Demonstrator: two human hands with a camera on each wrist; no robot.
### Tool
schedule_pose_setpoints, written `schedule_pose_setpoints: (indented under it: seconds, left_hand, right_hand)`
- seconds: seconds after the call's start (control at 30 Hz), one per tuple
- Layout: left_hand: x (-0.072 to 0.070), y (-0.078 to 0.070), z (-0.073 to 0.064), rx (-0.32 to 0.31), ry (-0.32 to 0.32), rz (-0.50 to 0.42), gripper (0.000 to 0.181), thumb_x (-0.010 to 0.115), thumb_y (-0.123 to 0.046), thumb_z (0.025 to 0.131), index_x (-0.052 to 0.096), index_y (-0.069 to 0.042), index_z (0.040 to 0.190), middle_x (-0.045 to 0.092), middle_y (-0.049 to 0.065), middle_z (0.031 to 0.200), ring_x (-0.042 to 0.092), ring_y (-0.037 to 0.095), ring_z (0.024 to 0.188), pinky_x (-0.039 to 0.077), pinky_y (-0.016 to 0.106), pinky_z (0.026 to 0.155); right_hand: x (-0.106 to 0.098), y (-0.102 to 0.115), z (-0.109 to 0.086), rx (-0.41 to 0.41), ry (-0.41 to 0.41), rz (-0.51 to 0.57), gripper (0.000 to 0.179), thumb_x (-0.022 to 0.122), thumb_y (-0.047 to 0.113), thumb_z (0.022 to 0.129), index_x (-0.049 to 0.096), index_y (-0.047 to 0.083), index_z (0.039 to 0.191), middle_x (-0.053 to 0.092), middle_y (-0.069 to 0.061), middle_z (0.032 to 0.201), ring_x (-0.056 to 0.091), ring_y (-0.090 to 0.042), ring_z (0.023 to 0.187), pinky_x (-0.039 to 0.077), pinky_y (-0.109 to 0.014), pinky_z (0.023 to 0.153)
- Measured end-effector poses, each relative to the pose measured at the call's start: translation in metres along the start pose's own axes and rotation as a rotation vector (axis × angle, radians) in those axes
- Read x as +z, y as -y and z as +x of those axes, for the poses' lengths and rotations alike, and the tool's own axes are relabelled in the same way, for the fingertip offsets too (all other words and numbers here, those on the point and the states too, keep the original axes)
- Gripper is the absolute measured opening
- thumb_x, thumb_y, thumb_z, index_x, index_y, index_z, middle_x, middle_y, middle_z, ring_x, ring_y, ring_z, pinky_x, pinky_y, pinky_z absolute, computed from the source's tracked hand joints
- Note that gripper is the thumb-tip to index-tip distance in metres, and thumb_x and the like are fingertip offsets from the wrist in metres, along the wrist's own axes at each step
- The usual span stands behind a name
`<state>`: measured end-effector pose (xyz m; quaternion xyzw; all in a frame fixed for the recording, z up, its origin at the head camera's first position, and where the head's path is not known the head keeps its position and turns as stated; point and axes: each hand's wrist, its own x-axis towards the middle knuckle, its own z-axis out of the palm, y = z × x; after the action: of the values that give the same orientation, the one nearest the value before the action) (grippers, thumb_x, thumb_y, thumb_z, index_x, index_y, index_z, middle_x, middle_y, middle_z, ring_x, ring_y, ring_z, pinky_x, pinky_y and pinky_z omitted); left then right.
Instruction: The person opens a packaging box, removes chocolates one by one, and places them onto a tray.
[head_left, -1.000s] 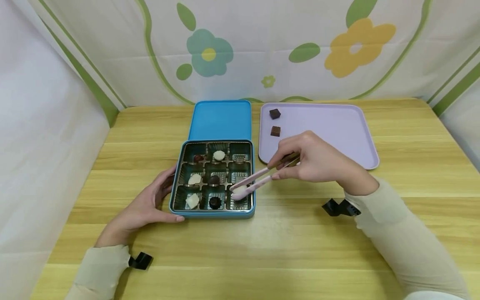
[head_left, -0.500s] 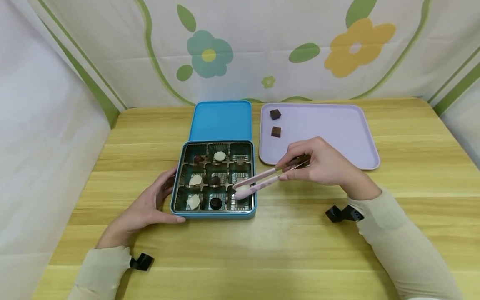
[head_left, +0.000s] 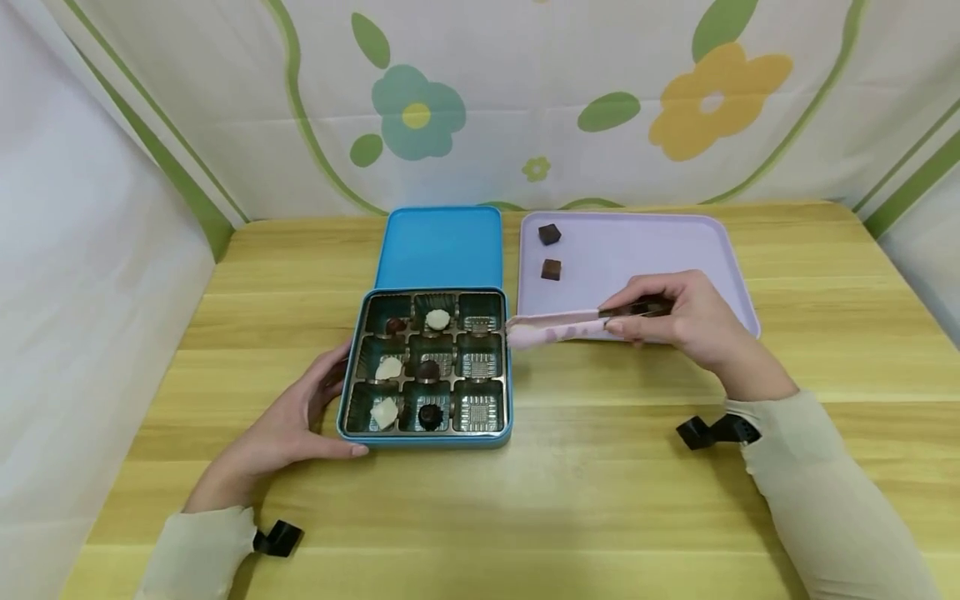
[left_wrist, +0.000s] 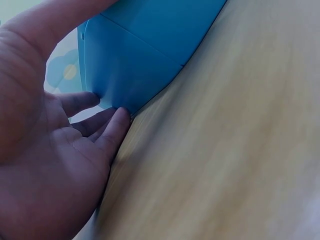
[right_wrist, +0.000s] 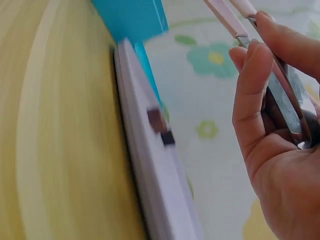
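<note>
In the head view my left hand [head_left: 288, 425] holds the left side of a blue tin [head_left: 427, 443], thumb along its front edge. The left wrist view has my bent fingertips [left_wrist: 117, 125] against the tin's side. My right hand [head_left: 686, 325] grips pink-tipped tongs [head_left: 558, 332], their tips almost together over the tin's right rim. Whether a pale piece sits between the tips is hard to tell. A divided insert carries chocolates in its left and middle columns, among them a white one [head_left: 437, 319] and a black one [head_left: 431, 416]; its right column shows bare plastic.
Behind the tin lies its blue lid [head_left: 441, 250]. To the right is a lilac tray [head_left: 637, 242] bearing a dark chocolate [head_left: 550, 234] and a brown square one [head_left: 551, 270]. A flower-patterned curtain [head_left: 510, 117] hangs behind the wooden table [head_left: 570, 508].
My right hand has moved the tongs up and right, out of the bottom-right compartment; the white piece earlier between the tips there is no longer in that compartment. My left hand stays on the tin.
</note>
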<state>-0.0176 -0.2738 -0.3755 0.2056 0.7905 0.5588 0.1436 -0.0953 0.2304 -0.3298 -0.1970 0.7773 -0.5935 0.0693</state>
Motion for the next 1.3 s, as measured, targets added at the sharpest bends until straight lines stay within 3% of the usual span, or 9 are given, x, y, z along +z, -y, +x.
schedule_pose_setpoints:
  seconds: [0.3, 0.43, 0.73, 0.9, 1.1, 1.3]
  left_hand:
    - [0.001, 0.000, -0.002, -0.040, -0.015, -0.002, 0.127, 0.094, 0.006, 0.075, 0.019, -0.024, 0.174, 0.030, 0.014, 0.172, 0.039, -0.003, 0.148, 0.034, 0.006, 0.117]
    - [0.002, -0.001, -0.002, -0.055, -0.017, -0.014, 0.127, 0.094, 0.006, 0.075, 0.020, -0.024, 0.174, 0.030, 0.014, 0.172, 0.040, -0.002, 0.148, 0.035, 0.007, 0.116]
    - [0.000, -0.001, -0.002, -0.093, -0.010, -0.003, 0.127, 0.094, 0.001, 0.078, 0.016, -0.030, 0.174, 0.024, 0.012, 0.177, 0.037, -0.007, 0.148, 0.032, 0.004, 0.116]
    - [-0.001, 0.000, -0.002, -0.067, 0.008, 0.004, 0.128, 0.093, 0.003, 0.078, 0.015, -0.027, 0.174, 0.022, 0.015, 0.177, 0.036, -0.007, 0.148, 0.031, 0.004, 0.117]
    - [0.001, 0.003, -0.002, -0.003, -0.001, 0.004, 0.129, 0.093, 0.009, 0.073, 0.018, -0.021, 0.174, 0.030, 0.017, 0.171, 0.039, -0.003, 0.148, 0.034, 0.006, 0.117]
    - [0.002, 0.003, -0.002, 0.013, -0.019, -0.011, 0.132, 0.093, 0.013, 0.071, 0.018, -0.020, 0.174, 0.033, 0.012, 0.169, 0.043, -0.001, 0.146, 0.036, 0.006, 0.116]
  right_hand:
    - [-0.021, -0.028, -0.014, 0.234, -0.217, -0.002, 0.019, 0.082, 0.008, 0.096, 0.081, -0.003, 0.111, 0.081, 0.001, 0.089, 0.069, -0.016, 0.073, 0.062, -0.028, 0.064]
    - [-0.021, -0.029, -0.013, 0.293, -0.249, -0.045, 0.022, 0.085, 0.016, 0.095, 0.083, 0.001, 0.111, 0.081, 0.002, 0.091, 0.070, -0.014, 0.074, 0.064, -0.028, 0.066]
    - [-0.006, -0.025, -0.008, 0.315, -0.223, -0.055, 0.028, 0.085, 0.022, 0.095, 0.081, 0.002, 0.113, 0.079, 0.001, 0.087, 0.071, -0.013, 0.070, 0.065, -0.029, 0.067]
    - [-0.006, -0.025, -0.011, 0.353, -0.281, -0.094, 0.032, 0.088, 0.030, 0.093, 0.082, 0.007, 0.115, 0.079, 0.007, 0.086, 0.071, -0.011, 0.073, 0.064, -0.026, 0.067]
    - [-0.011, -0.026, -0.017, 0.346, -0.352, -0.135, 0.038, 0.089, 0.032, 0.091, 0.081, 0.005, 0.118, 0.076, 0.015, 0.083, 0.068, -0.008, 0.070, 0.060, -0.023, 0.065]
    - [-0.016, -0.024, -0.026, 0.312, -0.346, -0.167, 0.036, 0.090, 0.027, 0.090, 0.082, 0.006, 0.118, 0.079, 0.016, 0.091, 0.072, -0.007, 0.075, 0.062, -0.023, 0.068]
